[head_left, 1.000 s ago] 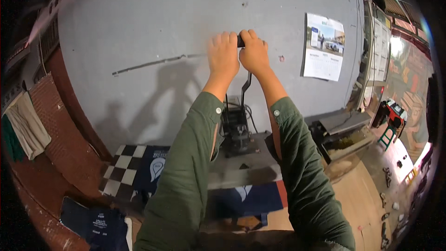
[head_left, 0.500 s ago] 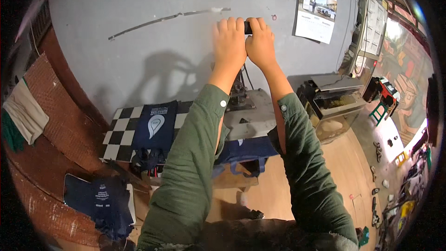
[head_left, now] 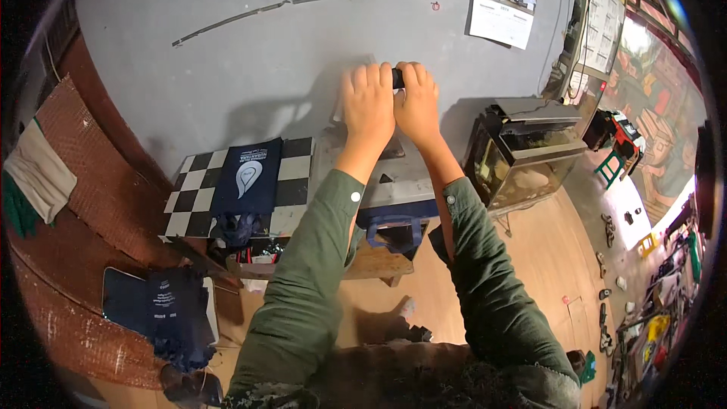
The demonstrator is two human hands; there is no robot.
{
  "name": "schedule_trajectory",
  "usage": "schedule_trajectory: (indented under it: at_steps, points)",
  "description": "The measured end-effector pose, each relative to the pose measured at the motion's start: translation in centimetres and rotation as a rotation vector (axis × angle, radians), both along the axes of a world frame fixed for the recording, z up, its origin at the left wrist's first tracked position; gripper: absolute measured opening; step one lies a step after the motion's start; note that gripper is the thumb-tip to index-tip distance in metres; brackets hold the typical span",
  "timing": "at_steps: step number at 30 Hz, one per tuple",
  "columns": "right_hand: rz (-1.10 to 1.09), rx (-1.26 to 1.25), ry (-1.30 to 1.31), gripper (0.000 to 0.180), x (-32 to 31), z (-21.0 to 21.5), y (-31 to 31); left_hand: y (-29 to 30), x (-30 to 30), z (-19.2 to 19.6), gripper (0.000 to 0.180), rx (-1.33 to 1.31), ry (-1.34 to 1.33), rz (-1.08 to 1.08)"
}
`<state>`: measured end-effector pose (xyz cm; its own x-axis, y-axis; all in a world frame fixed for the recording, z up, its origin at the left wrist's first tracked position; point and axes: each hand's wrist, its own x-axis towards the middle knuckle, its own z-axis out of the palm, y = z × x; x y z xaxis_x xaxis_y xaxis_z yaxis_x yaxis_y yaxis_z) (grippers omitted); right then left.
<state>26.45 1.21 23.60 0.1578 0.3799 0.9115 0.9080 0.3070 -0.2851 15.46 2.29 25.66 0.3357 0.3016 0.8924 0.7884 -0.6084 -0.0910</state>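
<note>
Both of my arms reach straight ahead in green sleeves. My left hand and my right hand sit side by side, closed around a black handle; a short piece of it shows between them. Below the hands is a grey worktop, and the machine the handle seems to belong to is mostly hidden behind my hands and wrists. A navy tote bag hangs over the worktop's near edge with its strap loops down. Left of it, another navy tote bag with a white print lies flat on a checkered black-and-white table.
A glass tank stands right of the worktop. Dark blue cloth lies at the lower left beside a brown woven panel. A calendar hangs on the grey wall. Footwear and assorted items line the floor at right.
My two hands have come down and nearer together with the handle, still gripping it. The view has tilted slightly downward, and more of the checkered table shows.
</note>
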Motion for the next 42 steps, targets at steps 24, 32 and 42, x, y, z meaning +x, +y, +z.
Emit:
schedule_trajectory:
  at_steps: [24, 32, 42]
  points:
    - [0.053, 0.009, 0.009, 0.050, -0.3, -7.0, -2.7, -3.0, -0.3, -6.6, 0.055, -0.092, 0.029, 0.005]
    - [0.054, 0.013, -0.009, 0.049, -0.1, -9.4, -3.1, -3.8, -0.4, -8.8, 0.053, -0.142, 0.021, -0.020]
    - [-0.001, -0.070, -0.068, 0.046, 0.4, -10.6, -3.6, -4.5, -0.5, -11.0, 0.049, -0.259, 0.021, -0.027]
